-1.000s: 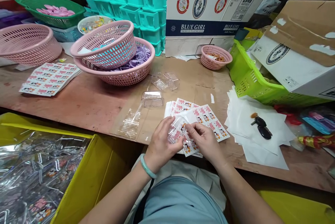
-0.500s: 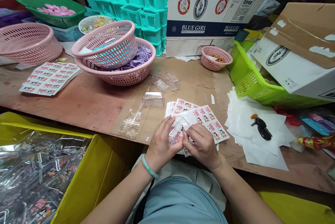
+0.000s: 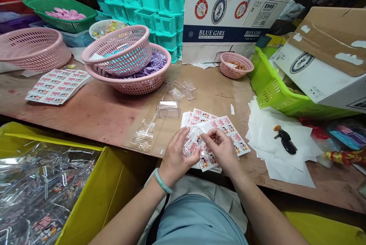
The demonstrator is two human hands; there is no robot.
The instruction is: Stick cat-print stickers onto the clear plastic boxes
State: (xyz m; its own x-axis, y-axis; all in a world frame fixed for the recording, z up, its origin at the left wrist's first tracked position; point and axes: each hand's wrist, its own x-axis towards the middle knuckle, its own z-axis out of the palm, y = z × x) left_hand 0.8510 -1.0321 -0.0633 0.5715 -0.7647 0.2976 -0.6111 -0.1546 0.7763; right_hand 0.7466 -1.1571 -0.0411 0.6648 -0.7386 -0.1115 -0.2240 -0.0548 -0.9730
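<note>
My left hand (image 3: 177, 157) is closed round a clear plastic case (image 3: 191, 144), fingers at the far side and thumb at the near side. A printed cat-and-pink-lettering sticker (image 3: 197, 142) shows on or through the case. At the case's right edge is my right hand (image 3: 223, 149), its thumb reaching to the sticker and its fingers loosely bent, apart from the thumb. Nothing shows gripped in it. Sticker sheets (image 3: 233, 138) with the same cat print lie fanned on the table under both hands.
Clear plastic parts (image 3: 168, 108) lie beyond my left hand. Pink baskets (image 3: 128, 84) hold purple and blue pieces. A yellow box (image 3: 85, 195) with clear cases stands at lower left. Backing papers (image 3: 274, 138) with keys (image 3: 286, 142) lie right, before a green crate (image 3: 274, 88).
My right hand's pinch at the case has loosened; its thumb and fingers have drawn apart and the sticker shows more plainly. My left hand keeps holding the case in the same place.
</note>
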